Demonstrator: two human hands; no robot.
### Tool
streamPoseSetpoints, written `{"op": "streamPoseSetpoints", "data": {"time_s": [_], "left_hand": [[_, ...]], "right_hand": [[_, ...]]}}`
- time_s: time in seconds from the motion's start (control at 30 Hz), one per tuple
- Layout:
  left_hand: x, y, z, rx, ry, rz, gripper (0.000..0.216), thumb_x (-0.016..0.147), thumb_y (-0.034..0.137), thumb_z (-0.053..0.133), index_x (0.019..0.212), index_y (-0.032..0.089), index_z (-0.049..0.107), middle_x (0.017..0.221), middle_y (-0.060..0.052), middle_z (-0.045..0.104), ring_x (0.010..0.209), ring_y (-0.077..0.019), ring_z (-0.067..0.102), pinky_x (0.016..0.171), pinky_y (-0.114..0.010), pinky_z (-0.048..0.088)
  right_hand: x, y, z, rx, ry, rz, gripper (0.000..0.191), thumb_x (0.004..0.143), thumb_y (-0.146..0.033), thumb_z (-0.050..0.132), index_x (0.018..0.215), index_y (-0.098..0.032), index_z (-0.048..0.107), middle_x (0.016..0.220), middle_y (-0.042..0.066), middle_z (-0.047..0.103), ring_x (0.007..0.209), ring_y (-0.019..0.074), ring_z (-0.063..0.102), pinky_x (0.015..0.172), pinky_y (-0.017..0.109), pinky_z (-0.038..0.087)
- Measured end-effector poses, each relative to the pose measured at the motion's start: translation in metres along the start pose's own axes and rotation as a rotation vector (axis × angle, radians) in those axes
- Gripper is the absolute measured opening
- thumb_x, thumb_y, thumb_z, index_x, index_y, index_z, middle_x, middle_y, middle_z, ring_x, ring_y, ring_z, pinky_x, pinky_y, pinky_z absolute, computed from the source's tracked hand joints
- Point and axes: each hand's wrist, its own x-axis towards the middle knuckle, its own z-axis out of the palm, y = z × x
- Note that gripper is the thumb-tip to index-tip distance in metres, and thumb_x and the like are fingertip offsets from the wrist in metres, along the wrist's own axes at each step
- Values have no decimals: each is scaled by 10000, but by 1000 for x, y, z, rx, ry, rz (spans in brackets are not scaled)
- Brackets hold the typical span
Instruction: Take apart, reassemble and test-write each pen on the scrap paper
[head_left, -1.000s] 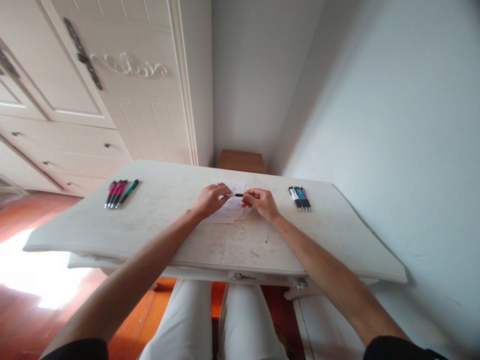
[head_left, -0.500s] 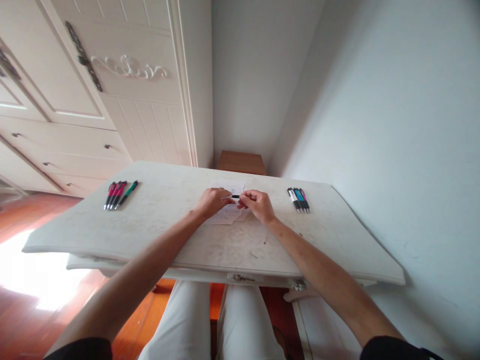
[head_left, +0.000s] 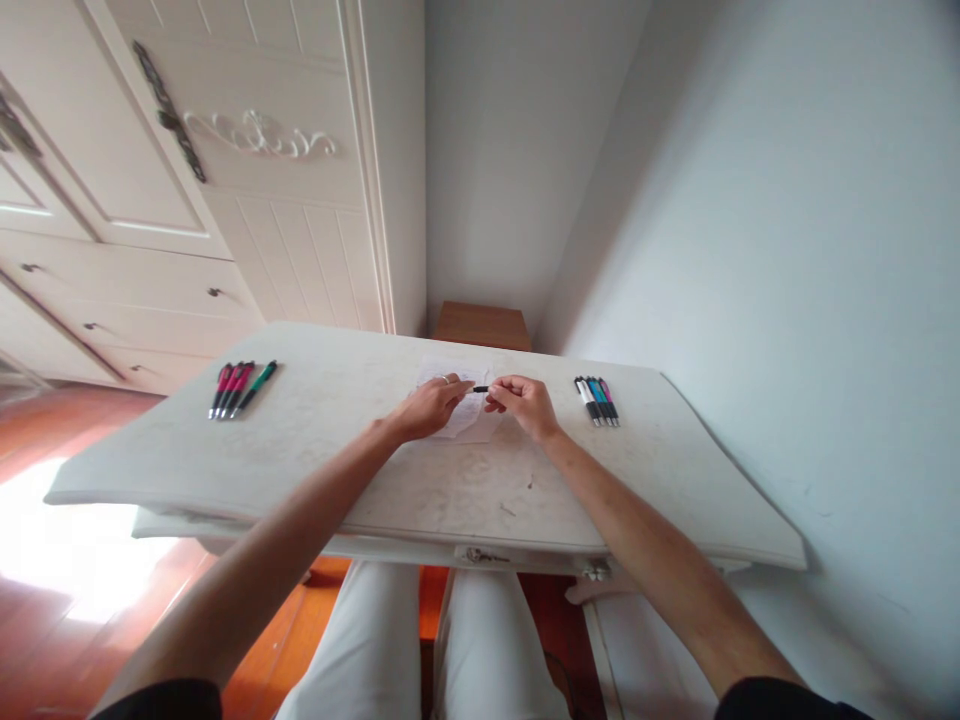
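Observation:
Between my two hands is a pen (head_left: 481, 389), of which only a short dark middle part shows. My left hand (head_left: 435, 403) pinches one end of it, with a ring on a finger. The other end sits in the fingertips of my right hand (head_left: 523, 402). My fingers cover the rest of the pen. Below the hands, paper sheets (head_left: 469, 425) with handwriting lie on the white table. To the left rests a row of red pens (head_left: 233, 390) with a green pen (head_left: 255, 388) beside them. At the right lie several white, blue and purple pens (head_left: 598, 401).
The white table (head_left: 315, 470) has a worn top and a curved front edge. A white wardrobe (head_left: 300, 250) stands behind at the left, and a wall (head_left: 765, 300) runs along the right. Behind the table is a brown wooden box-like piece (head_left: 484, 325).
Both hands have shifted slightly to the right, still with the pen between them. My left hand has rolled a little, its fingers now closer together. The pens at either side have not moved.

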Motion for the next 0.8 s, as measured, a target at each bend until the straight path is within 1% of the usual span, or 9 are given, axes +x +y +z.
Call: {"op": "streamPoseSetpoints", "data": {"time_s": [0.07,0.17,0.27,0.37,0.47,0.53,0.7,0.73,0.8], "left_hand": [[-1,-4,4,-50,32,9,382,907,119,411,1194,193,653,897,-71,670,819,-181,619,750,-278,482],[-2,-11,10,-118,142,-3,337,852,88,487,1074,201,714,905,-65,695,821,-171,641,756,-268,497],[-1,-12,14,-141,246,-12,263,841,110,554,999,201,743,909,-65,709,791,-160,656,742,-262,504],[0,-10,16,-127,301,-17,197,852,173,593,961,206,755,900,-63,713,741,-145,655,701,-250,503],[1,-7,16,-130,318,-45,166,863,230,601,912,209,758,881,-56,710,721,-135,648,667,-233,495],[1,-5,14,-129,312,-69,156,862,247,605,900,206,751,883,-54,708,745,-139,653,677,-231,494],[0,4,8,-56,238,-154,127,864,281,616,927,218,707,961,-47,713,836,-169,670,740,-256,488],[1,6,7,-43,231,-195,144,852,305,638,959,223,690,961,-40,715,834,-176,674,740,-263,485],[2,8,5,-36,220,-285,286,818,376,687,1060,230,645,949,-28,720,808,-190,682,722,-274,478]], "right_hand": [[0,1,0,6,-6,12,280,723,-443,706,759,-165,683,692,49,723,601,176,706,533,230,486],[0,5,1,11,-17,28,323,712,-482,713,758,-164,683,691,54,726,601,178,704,525,232,488],[0,7,3,15,-8,33,365,707,-522,712,757,-161,681,696,60,729,600,178,703,519,230,488],[0,8,5,10,12,39,423,693,-575,713,750,-157,679,686,63,725,580,176,697,500,227,481],[-1,8,7,12,14,40,481,705,-640,679,696,-160,655,642,63,708,534,174,681,464,229,462],[-2,8,8,11,14,32,506,723,-669,646,657,-168,627,617,60,698,509,172,671,447,230,451],[-2,6,9,2,14,33,525,729,-686,629,640,-169,609,598,56,690,484,160,658,439,226,448],[-2,6,8,8,17,33,525,726,-685,634,644,-166,611,603,58,692,486,159,659,441,225,449],[-2,4,7,23,23,21,518,730,-674,641,663,-161,618,619,62,697,495,158,663,448,223,448]]}}
